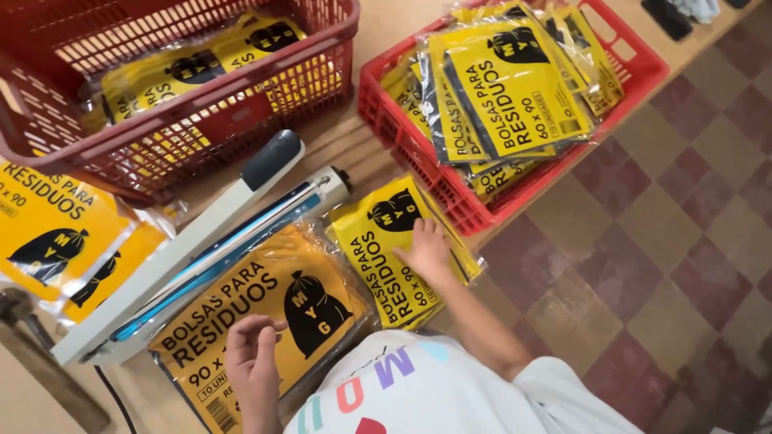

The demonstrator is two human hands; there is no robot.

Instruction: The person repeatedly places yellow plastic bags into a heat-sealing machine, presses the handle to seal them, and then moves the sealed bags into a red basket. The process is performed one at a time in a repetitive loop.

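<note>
My right hand [426, 251] lies flat, fingers spread, on a small yellow packet of folded black bags [378, 257] at the wooden table's edge. My left hand [253, 354] sits over the lower part of a larger yellow packet [265, 313] in clear wrap. Its fingers are half curled, and I cannot tell if they pinch the wrap. The large packet's upper edge lies beside the jaw of a white heat sealer [201, 233] with a blue bar and a dark handle.
A dark red basket [241, 104] with yellow packets stands at the back left. A bright red crate [482, 205] piled with more packets sits at the back right, over the table edge. Further packets [56, 233] lie at the far left. Checkered floor tiles [659, 265] fill the right.
</note>
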